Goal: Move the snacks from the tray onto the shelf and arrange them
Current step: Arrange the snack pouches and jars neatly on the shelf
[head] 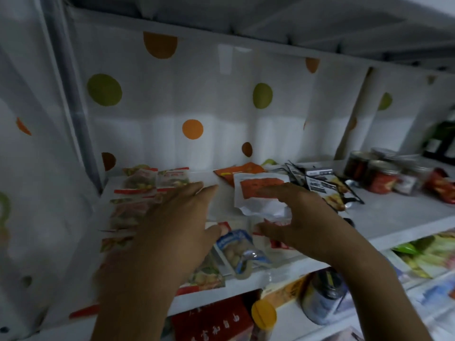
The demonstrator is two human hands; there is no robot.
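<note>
Both my hands reach over the white shelf board [394, 217]. My right hand [302, 222] grips a white snack packet with an orange label [256, 187], fingers on its face and thumb below it. My left hand [172, 227] is spread flat with straight fingers over a row of clear, red-trimmed snack packets [138, 193] on the shelf's left side. A blue-and-clear pouch of round snacks [240, 252] lies near the shelf's front edge between my hands. An orange packet [236, 172] lies behind the white one. No tray shows in this view.
Black-and-yellow packets [320, 185] lie right of my right hand, then several jars with red contents [380, 177]. A dotted curtain [192, 107] backs the shelf. Below are a red box [214, 321], a dark jar [325, 296] and more packets [423, 252].
</note>
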